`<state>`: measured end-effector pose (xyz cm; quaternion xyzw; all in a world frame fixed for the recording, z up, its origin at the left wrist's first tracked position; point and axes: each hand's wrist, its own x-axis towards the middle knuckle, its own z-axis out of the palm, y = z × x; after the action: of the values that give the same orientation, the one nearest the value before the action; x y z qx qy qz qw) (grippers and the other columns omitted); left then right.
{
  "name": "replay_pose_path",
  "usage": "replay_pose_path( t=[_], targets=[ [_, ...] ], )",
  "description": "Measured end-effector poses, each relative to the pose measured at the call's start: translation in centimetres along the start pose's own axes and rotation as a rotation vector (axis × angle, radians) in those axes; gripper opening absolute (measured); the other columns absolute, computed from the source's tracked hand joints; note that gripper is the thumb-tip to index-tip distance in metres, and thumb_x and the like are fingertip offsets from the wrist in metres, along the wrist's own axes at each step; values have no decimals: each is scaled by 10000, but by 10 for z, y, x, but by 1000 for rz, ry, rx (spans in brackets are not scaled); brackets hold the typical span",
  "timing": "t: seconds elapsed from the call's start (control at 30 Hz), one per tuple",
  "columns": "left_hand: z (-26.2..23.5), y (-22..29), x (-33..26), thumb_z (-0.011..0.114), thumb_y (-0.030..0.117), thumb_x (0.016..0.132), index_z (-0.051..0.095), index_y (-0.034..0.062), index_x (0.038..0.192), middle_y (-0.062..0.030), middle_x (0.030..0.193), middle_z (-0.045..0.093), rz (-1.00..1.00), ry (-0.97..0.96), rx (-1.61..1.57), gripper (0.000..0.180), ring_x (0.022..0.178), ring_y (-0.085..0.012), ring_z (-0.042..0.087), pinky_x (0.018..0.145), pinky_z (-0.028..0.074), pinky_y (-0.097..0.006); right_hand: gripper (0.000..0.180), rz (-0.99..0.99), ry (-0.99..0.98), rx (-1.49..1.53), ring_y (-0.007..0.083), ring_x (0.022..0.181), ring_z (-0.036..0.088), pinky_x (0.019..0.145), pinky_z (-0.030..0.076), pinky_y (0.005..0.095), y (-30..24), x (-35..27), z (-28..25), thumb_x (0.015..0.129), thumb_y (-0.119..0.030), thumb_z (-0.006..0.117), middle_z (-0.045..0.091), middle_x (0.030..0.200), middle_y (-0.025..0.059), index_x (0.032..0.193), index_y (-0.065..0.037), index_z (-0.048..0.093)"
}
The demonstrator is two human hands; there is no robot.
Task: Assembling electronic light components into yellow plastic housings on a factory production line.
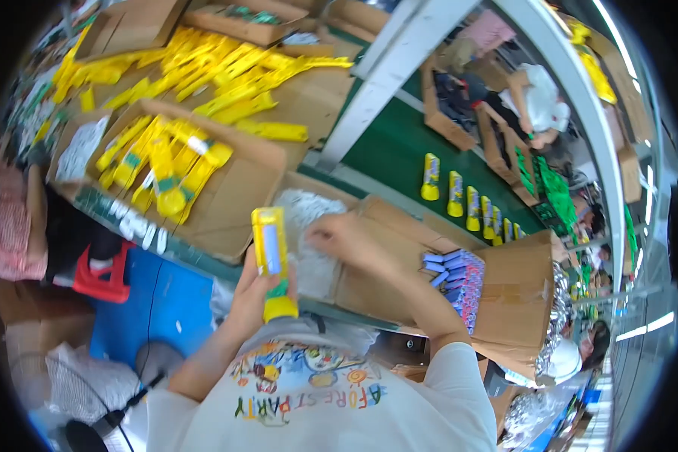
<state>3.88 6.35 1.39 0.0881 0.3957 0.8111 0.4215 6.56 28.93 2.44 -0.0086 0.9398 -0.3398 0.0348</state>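
Observation:
In my left hand (pixel 250 297) is a long yellow plastic housing (pixel 273 260), held upright, with a pale lilac insert along its face and a green patch near its rounded lower end. The fingers close round its lower half. My right hand (pixel 340 239) is just right of the housing, apart from it, over a heap of small whitish pieces (pixel 309 203) in a carton. Its fingers are curled and slightly blurred; whatever they hold, if anything, cannot be made out.
An open carton (pixel 245 162) at left contains several yellow housings (pixel 166 162); more yellow housings (pixel 226 68) lie piled behind. Lilac cylindrical cells (pixel 456 282) stand stacked at right. Yellow units (pixel 455 193) line a green belt (pixel 388 151). A pale metal post (pixel 377 90) rises nearby. Other people work around.

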Motion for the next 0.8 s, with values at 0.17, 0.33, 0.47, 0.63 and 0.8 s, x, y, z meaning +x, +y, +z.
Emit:
replay_pose_path(
  t=[0.17,0.33,0.47,0.63,0.8],
  targets=[
    [11,9,4,517,250,820,339,85,1252,-119,924,565,-44,-94,-139,495,749,-215,591,657,503,-335,272,31,274,762,124,922,591,807,501,260,-1,-11,-15,757,92,677,625,985,43,1000,-15,619],
    [13,17,9,477,248,863,331,77,1248,-136,907,573,-123,-5,-76,446,730,-216,602,642,507,-335,354,11,244,830,122,1006,542,853,484,263,-3,-8,-17,765,114,661,559,1062,31,1084,-13,570],
    [13,17,10,425,220,925,263,111,1320,-155,1011,566,-74,-17,52,441,826,-244,625,716,511,-351,367,4,234,857,118,1007,530,860,475,258,-1,-9,-13,771,121,646,546,1075,25,1101,-11,557],
    [17,17,10,423,179,952,213,141,1374,-174,1119,539,7,-19,116,473,968,-300,621,801,513,-389,337,-83,266,804,118,1004,538,860,471,257,5,-9,-7,782,126,624,551,1068,31,1085,-9,565],
    [11,21,15,443,156,941,256,122,1361,-177,1132,537,-10,-30,88,462,986,-316,618,814,512,-396,324,13,339,564,167,1023,565,847,484,288,-2,-9,-13,758,136,619,583,1038,52,1037,-27,596]
  ],
)
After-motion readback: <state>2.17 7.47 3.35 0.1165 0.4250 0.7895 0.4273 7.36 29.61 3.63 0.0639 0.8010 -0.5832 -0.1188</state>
